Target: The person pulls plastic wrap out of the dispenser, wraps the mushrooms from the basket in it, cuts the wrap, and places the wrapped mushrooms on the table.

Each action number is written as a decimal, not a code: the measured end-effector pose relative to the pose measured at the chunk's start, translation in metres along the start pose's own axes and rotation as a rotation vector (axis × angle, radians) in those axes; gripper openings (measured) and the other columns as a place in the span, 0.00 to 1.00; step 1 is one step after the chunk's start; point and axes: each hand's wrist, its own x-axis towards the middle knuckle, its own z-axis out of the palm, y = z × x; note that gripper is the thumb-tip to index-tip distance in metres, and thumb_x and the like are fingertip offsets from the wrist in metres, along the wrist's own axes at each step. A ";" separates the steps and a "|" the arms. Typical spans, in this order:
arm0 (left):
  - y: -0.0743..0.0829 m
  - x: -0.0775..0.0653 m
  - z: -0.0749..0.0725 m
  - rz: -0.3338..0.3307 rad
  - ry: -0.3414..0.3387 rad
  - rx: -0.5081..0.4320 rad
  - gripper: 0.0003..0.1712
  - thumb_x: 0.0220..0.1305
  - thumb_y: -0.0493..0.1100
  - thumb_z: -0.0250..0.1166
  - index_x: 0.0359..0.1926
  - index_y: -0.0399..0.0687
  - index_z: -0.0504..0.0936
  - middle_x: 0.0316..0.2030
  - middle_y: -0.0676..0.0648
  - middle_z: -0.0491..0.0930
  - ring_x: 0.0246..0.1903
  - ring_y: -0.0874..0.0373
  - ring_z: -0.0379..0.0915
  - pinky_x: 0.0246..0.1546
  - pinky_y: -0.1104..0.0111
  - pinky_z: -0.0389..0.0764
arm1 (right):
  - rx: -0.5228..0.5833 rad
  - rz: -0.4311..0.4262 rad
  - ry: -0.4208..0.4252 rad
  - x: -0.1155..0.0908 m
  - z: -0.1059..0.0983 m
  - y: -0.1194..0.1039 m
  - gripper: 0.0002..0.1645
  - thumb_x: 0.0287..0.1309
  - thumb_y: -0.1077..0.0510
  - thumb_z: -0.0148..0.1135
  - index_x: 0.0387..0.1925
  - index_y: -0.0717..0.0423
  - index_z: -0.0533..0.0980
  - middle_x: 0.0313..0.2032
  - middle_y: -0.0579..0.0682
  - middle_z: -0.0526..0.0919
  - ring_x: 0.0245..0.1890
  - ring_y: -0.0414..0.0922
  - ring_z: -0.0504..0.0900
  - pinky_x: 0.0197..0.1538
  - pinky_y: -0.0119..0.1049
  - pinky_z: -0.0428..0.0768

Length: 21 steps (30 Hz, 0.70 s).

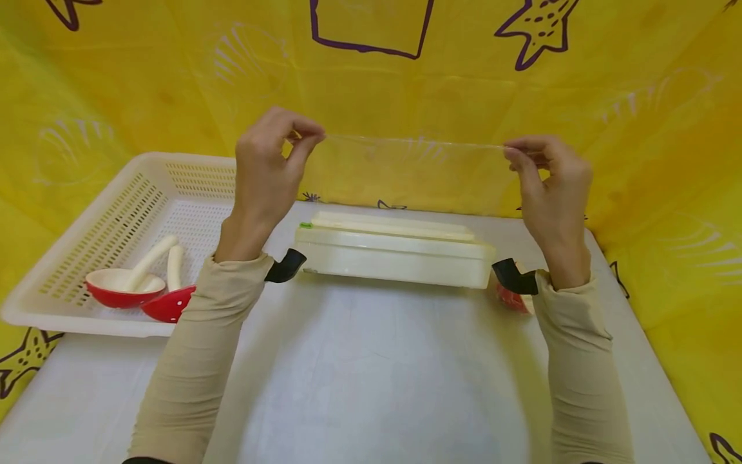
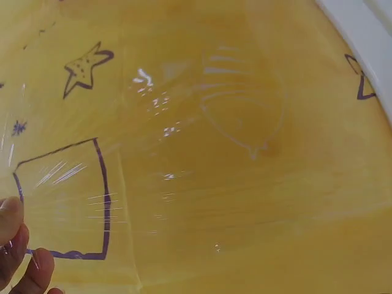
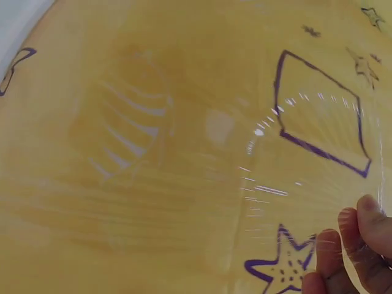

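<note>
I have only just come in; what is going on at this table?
A person's left hand and right hand pinch a sheet of clear film and hold it up, stretched between them. A long white box sits on the table; I cannot tell whether the film joins it. At the person's left, a white basket holds two red-and-white ladles.

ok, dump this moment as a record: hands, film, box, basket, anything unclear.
left hand: pinches clear film edge
right hand: pinches opposite end
film: stretched between hands
box: long, white, on white table
basket: left side, holds two red-and-white ladles
unclear: red item near box's right end, partly hidden
</note>
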 end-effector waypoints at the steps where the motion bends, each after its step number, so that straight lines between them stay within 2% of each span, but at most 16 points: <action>1: 0.002 0.000 -0.001 0.006 0.007 -0.002 0.11 0.64 0.39 0.67 0.35 0.32 0.85 0.33 0.36 0.84 0.34 0.47 0.79 0.41 0.72 0.75 | 0.007 0.006 0.012 -0.001 -0.001 -0.003 0.15 0.65 0.59 0.63 0.39 0.72 0.82 0.35 0.65 0.86 0.31 0.18 0.74 0.42 0.19 0.75; 3: 0.005 -0.002 -0.004 0.015 0.017 -0.006 0.11 0.64 0.39 0.67 0.34 0.32 0.85 0.32 0.36 0.84 0.34 0.47 0.78 0.41 0.73 0.74 | 0.020 0.021 0.033 -0.005 -0.004 -0.008 0.15 0.64 0.59 0.64 0.39 0.71 0.82 0.34 0.64 0.87 0.31 0.20 0.75 0.42 0.20 0.75; 6: 0.012 -0.008 -0.009 -0.005 0.036 -0.039 0.09 0.62 0.37 0.69 0.33 0.32 0.85 0.30 0.36 0.83 0.33 0.47 0.77 0.41 0.74 0.73 | 0.025 0.012 0.038 -0.015 -0.011 -0.015 0.13 0.63 0.61 0.65 0.38 0.70 0.83 0.33 0.59 0.86 0.32 0.21 0.76 0.43 0.21 0.76; 10: 0.020 -0.022 -0.018 -0.028 0.047 -0.074 0.05 0.59 0.34 0.71 0.33 0.33 0.86 0.31 0.37 0.81 0.36 0.46 0.76 0.44 0.73 0.70 | 0.057 -0.005 0.012 -0.031 -0.021 -0.020 0.07 0.60 0.68 0.66 0.37 0.71 0.83 0.32 0.39 0.83 0.33 0.23 0.78 0.43 0.21 0.76; 12: 0.024 -0.030 -0.022 -0.023 0.046 -0.086 0.04 0.59 0.33 0.71 0.33 0.33 0.86 0.33 0.36 0.81 0.38 0.45 0.75 0.45 0.72 0.69 | 0.072 -0.018 -0.013 -0.039 -0.027 -0.022 0.06 0.58 0.71 0.66 0.36 0.71 0.83 0.34 0.33 0.81 0.33 0.24 0.78 0.43 0.22 0.76; 15: 0.028 -0.041 -0.027 -0.014 0.034 -0.126 0.03 0.57 0.30 0.71 0.33 0.34 0.85 0.33 0.37 0.81 0.38 0.47 0.76 0.46 0.74 0.70 | 0.093 -0.041 -0.066 -0.050 -0.036 -0.024 0.06 0.55 0.71 0.67 0.36 0.72 0.82 0.34 0.37 0.82 0.35 0.25 0.78 0.45 0.21 0.77; 18: 0.031 -0.052 -0.032 -0.012 -0.007 -0.189 0.05 0.53 0.26 0.71 0.33 0.34 0.85 0.30 0.39 0.84 0.35 0.54 0.78 0.46 0.77 0.73 | 0.149 -0.042 -0.138 -0.061 -0.045 -0.025 0.07 0.55 0.70 0.67 0.36 0.73 0.81 0.34 0.41 0.83 0.35 0.28 0.80 0.46 0.20 0.78; 21: 0.033 -0.061 -0.040 -0.020 -0.076 -0.274 0.07 0.52 0.25 0.72 0.32 0.35 0.85 0.29 0.41 0.85 0.35 0.63 0.79 0.48 0.77 0.76 | 0.208 -0.028 -0.201 -0.072 -0.052 -0.025 0.08 0.55 0.71 0.67 0.36 0.74 0.81 0.36 0.35 0.83 0.36 0.31 0.81 0.47 0.20 0.78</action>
